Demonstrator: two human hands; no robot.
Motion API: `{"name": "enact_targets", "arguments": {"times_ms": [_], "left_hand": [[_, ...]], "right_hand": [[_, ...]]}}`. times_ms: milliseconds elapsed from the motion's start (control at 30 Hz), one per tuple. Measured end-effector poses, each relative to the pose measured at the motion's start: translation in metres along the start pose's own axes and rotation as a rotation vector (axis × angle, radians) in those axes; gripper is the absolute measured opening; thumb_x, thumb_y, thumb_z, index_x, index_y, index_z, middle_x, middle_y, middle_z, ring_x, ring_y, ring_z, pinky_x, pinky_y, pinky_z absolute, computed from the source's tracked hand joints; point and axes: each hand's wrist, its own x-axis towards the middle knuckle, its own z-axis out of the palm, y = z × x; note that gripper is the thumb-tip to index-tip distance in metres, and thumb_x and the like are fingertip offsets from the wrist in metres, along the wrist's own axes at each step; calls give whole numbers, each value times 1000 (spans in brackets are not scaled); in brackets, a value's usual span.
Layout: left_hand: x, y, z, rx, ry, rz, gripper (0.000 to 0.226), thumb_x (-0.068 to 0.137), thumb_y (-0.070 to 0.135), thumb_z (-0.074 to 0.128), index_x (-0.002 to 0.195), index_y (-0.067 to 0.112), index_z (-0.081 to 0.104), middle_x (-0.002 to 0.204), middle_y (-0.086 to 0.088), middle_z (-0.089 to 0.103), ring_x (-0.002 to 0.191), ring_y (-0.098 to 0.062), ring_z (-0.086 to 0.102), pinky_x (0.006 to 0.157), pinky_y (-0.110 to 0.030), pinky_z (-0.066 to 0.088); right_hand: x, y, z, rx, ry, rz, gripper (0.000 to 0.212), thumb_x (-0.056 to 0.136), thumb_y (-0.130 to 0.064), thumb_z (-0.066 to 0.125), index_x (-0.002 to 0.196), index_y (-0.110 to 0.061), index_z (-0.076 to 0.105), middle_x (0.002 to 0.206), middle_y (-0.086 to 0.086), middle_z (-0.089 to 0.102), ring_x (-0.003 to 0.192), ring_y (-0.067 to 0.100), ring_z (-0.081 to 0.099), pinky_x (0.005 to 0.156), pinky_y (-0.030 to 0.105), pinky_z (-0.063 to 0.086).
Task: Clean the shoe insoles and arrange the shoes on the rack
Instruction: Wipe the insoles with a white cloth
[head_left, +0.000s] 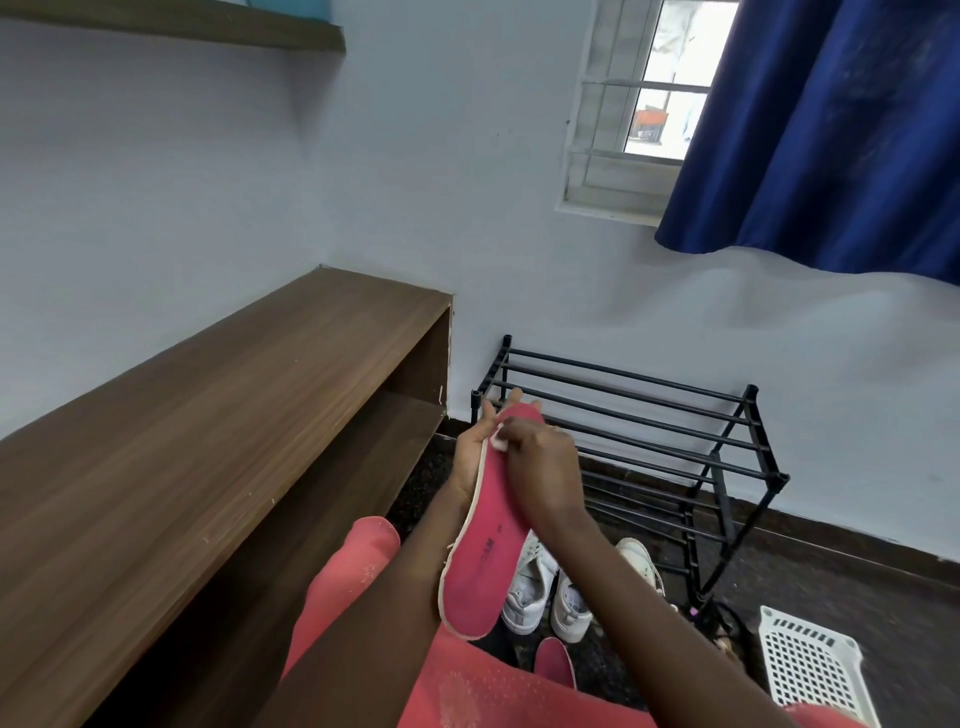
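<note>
**Wiping the toe end of the pink insole**

From my end, the long pink foam insole (485, 540) is up in front of the black metal-bar shoe rack (649, 410), toe end highest. The left hand (467, 457) lies behind it as backing, fingers straight and poking past the toe. The right hand (543, 462) pinches a small white pad (497, 440) against the upper surface.

I judge the insole light, thin and floppy. It would fold under pressure, so it wants support directly behind wherever I rub.

My count is two insoles, with the second pink insole (555, 662) lying low near my lap. There are three white sneakers (527, 582) on the floor, one rack and one white perforated plastic basket (810, 667).
</note>
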Motion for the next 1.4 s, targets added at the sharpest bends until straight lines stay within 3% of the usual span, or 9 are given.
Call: {"name": "enact_targets", "arguments": {"times_ms": [167, 300, 433, 567, 767, 933, 1067, 1233, 1400], "left_hand": [[3, 13, -9, -25, 101, -41, 51, 94, 56, 28, 112, 25, 64, 115, -6, 66, 98, -31, 61, 75, -38, 50], [4, 22, -9, 53, 75, -88, 63, 83, 62, 40, 117, 12, 59, 104, -12, 68, 78, -26, 63, 72, -32, 47], [0, 15, 8, 137, 34, -156, 68, 79, 64, 52, 120, 10, 61, 111, -17, 64, 88, -28, 65, 81, -36, 53], [0, 5, 14, 104, -58, -21, 45, 56, 43, 82, 81, 7, 76, 86, -10, 72, 84, -17, 70, 78, -27, 56], [9, -3, 12, 66, -41, 35, 54, 29, 37, 97, 73, 13, 76, 76, -4, 69, 76, -13, 69, 75, -25, 53], [-3, 7, 25, 14, 21, 16, 40, 66, 37, 67, 76, 0, 74, 77, -17, 70, 64, -21, 71, 51, -27, 56], [0, 13, 12, -11, 37, -107, 74, 92, 64, 23, 142, 12, 38, 142, -18, 43, 88, -31, 68, 72, -37, 57], [-1, 15, 7, 68, 103, -141, 77, 89, 67, 26, 109, 6, 69, 104, -13, 69, 90, -26, 59, 76, -34, 51], [-5, 13, 15, 184, 131, -124, 75, 80, 63, 43, 109, -4, 62, 101, -15, 65, 93, -25, 63, 88, -36, 48]], "right_hand": [[-37, -20, -5, 160, 79, -137, 20, 60, 10, 57, 60, -6, 69, 74, 6, 73, 67, 17, 69, 66, 22, 51], [-58, -35, -8, 123, 109, -298, 16, 69, -1, 56, 61, -6, 69, 79, 6, 73, 72, 17, 69, 67, 22, 49], [-24, -23, -12, 32, 109, -250, 27, 71, -8, 42, 60, -6, 67, 72, 7, 70, 65, 20, 67, 58, 28, 52], [21, -3, -17, -11, 41, -117, 18, 70, -3, 54, 60, -4, 68, 68, 9, 69, 60, 25, 66, 53, 27, 52], [45, 10, -17, -137, 6, -14, 19, 74, -4, 47, 59, -4, 58, 67, 10, 61, 63, 29, 58, 56, 24, 27], [15, -11, -13, -53, 36, -69, 20, 73, 0, 55, 61, -7, 69, 65, 4, 67, 57, 18, 62, 56, 23, 34], [-19, -26, -18, 50, 109, -78, 17, 62, 8, 63, 61, -7, 70, 69, 4, 71, 60, 17, 66, 60, 25, 49], [-48, -31, -16, -41, 89, -176, 12, 61, 2, 64, 64, -8, 70, 80, 4, 71, 63, 23, 66, 58, 29, 51], [-29, -12, -10, -272, -27, -105, 16, 62, 1, 74, 77, -3, 71, 85, 12, 67, 60, 30, 65, 49, 29, 52]]}}
